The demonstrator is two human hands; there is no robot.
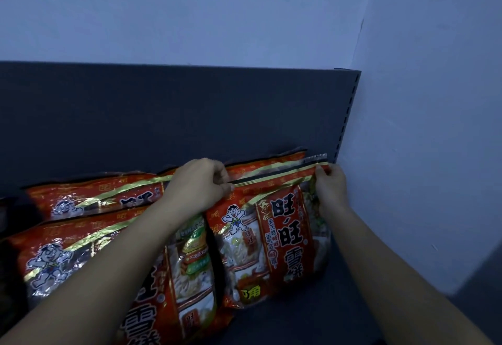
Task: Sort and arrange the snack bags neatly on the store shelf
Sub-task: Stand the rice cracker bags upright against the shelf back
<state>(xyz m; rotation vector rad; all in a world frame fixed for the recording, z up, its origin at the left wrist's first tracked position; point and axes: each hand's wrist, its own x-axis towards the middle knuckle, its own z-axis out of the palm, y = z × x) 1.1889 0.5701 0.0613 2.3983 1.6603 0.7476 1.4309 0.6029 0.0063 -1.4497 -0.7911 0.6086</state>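
Left hand: your left hand is curled over the top seam of the held bag, gripping it near the upper left corner.
Right hand: your right hand pinches the same seam at the upper right corner, thumb and fingers closed on the foil edge.
Held bag: you have a red snack bag with a cartoon child and large black characters. It stands leaning back at the right end of the shelf, its bottom edge on the shelf floor and its top stretched between your two hands.
Rear bag: a rear bag of the same red print shows just behind the held one, against the back panel.
Front left bag: the front left bag lies tilted beside the held bag, touching it, partly under your left forearm.
Back left bag: the back left bag sits behind the front left one, close to the back panel.
Shelf end: a slotted post closes the dark grey panel on the right, just beside your right hand.
Wall: a pale bluish wall rises behind and to the right of the shelf.
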